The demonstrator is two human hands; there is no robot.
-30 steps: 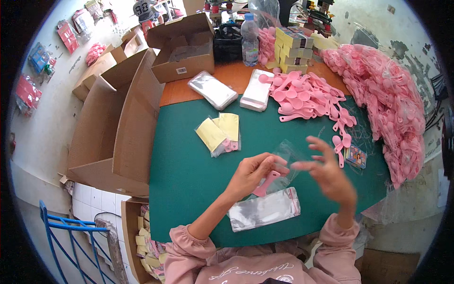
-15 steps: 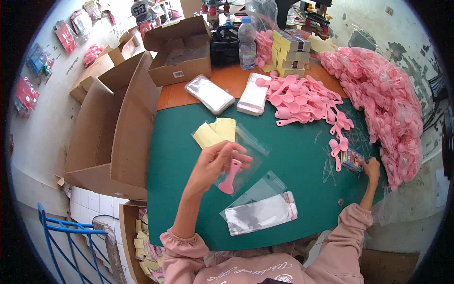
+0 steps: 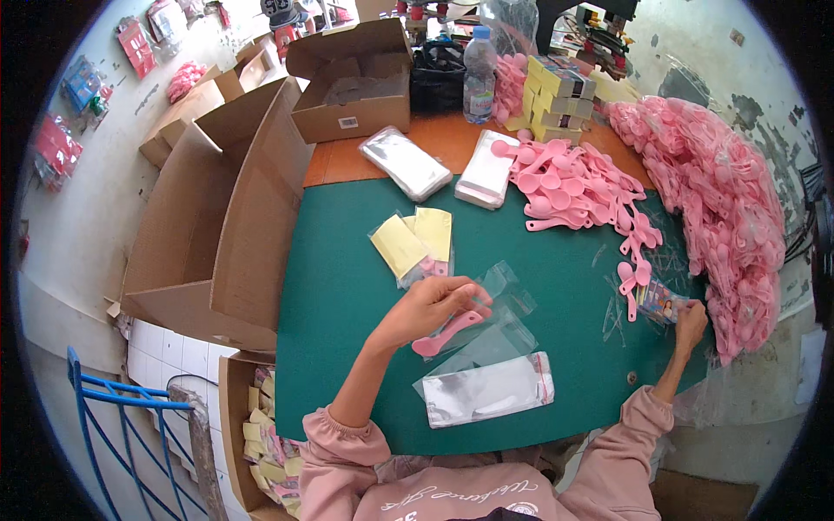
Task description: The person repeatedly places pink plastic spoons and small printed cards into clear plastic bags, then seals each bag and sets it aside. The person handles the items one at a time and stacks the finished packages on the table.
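My left hand (image 3: pixel 426 311) is closed above the middle of the green table, pinching a pink spoon (image 3: pixel 448 335) and a clear plastic bag (image 3: pixel 506 289). The spoon slants under my fingers; whether it lies inside the bag, I cannot tell. At the table's right side, the fingers of my right hand (image 3: pixel 691 325) pinch the edge of a small stack of colourful printed cards (image 3: pixel 658 303). Below my left hand lie a loose clear bag (image 3: pixel 486 352) and a pile of clear bags (image 3: pixel 491 392). Just beyond it rest packed bags with yellow cards (image 3: pixel 401 247).
Loose pink spoons (image 3: pixel 573 184) heap at the back right, beside a large mound of bagged pink spoons (image 3: pixel 730 200). Bundled cards (image 3: pixel 556 100), a water bottle (image 3: pixel 479 78) and bag stacks (image 3: pixel 406 163) stand behind. Cardboard boxes (image 3: pixel 261 208) line the left.
My left hand has shifted right with the spoon, which has turned from upright to slanting. My right hand stays at the cards. The whole view has shifted slightly.
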